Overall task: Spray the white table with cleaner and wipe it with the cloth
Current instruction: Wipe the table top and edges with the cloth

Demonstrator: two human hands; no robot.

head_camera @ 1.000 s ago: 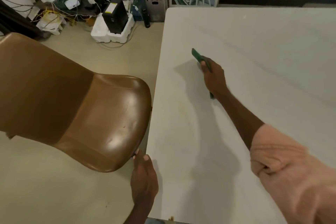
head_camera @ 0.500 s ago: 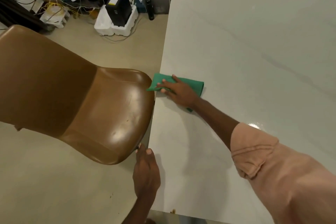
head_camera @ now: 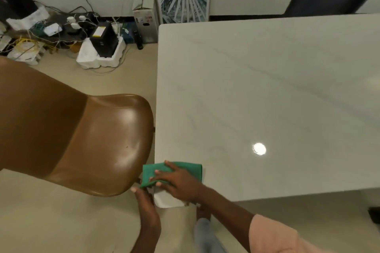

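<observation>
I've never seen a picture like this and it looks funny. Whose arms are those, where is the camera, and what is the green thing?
There is no machine here. A person wears a camera on their head, so you look down at their own two arms, as if through their eyes. The right hand lies flat on a green cloth and presses it onto the near left corner of the white table. One end of the cloth hangs a little over the table's edge. The left hand is down beside that corner, next to a brown chair; whether it touches the table or the chair I cannot tell. The bright round spot on the table is a light's reflection. Far back on the floor are cables and boxes.
</observation>
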